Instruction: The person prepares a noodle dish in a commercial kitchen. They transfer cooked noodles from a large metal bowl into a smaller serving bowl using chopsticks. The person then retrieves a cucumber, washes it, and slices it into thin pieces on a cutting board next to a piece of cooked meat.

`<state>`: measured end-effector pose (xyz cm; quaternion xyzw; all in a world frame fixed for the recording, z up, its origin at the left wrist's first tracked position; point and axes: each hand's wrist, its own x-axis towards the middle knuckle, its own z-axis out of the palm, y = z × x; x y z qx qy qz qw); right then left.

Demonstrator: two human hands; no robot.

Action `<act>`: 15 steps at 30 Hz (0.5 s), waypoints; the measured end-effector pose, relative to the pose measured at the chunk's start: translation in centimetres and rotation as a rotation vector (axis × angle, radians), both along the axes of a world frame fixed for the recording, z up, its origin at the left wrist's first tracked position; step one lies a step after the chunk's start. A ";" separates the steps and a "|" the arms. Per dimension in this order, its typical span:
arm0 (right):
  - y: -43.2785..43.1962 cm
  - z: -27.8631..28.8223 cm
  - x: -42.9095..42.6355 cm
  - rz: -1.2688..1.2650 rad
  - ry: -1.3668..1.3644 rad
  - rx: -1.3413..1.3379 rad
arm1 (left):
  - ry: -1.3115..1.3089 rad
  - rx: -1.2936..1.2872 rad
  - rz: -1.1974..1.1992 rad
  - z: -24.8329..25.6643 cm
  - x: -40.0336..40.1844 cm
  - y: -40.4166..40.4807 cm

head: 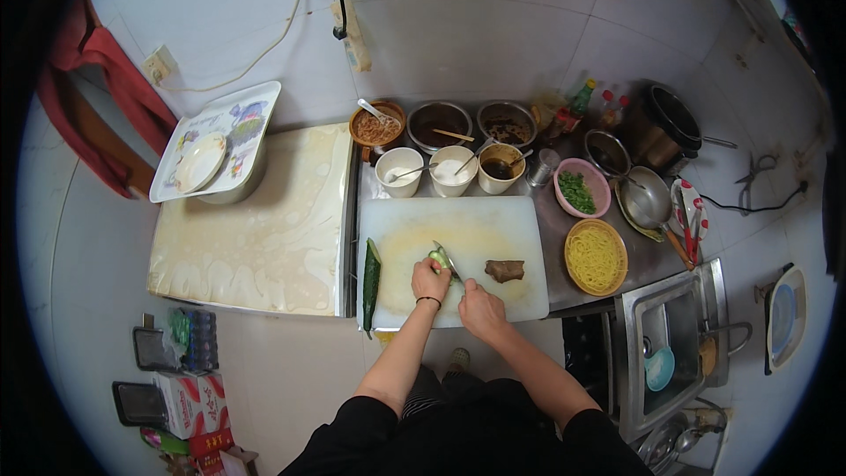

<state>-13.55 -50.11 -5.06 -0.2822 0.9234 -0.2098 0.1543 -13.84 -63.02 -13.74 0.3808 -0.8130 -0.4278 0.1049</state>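
On a white plastic cutting board (456,211), my left hand (429,283) presses down on a piece of cucumber (436,256), fingers curled over it. My right hand (481,309) grips a kitchen knife (451,262), its blade lying against the cucumber's right side. A longer piece of cucumber (372,284), dark green with a cut upper end, rests along the board's left edge. To the right of both hands is a brown chunk of what looks like cooked meat (505,270), which neither hand touches.
Behind the board stand white tubs (399,173) with spoons and metal bowls (439,125) of dark sauce. Chopped greens in a pink bowl (582,188) and yellow noodles (595,258) are at the right, near a sink (628,357). A tray (248,109) with a plate is at the back left.
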 end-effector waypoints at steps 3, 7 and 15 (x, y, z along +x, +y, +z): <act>-0.1 -0.2 0.0 0.000 0.002 0.010 | 0.001 -0.003 -0.002 0.0 0.0 0.0; -0.7 -0.7 -0.6 -0.002 -0.006 0.068 | -0.011 0.008 -0.008 0.3 0.0 -0.1; -1.5 -4.3 -0.1 -0.097 0.039 0.041 | -0.029 0.052 -0.008 0.3 -0.3 -0.1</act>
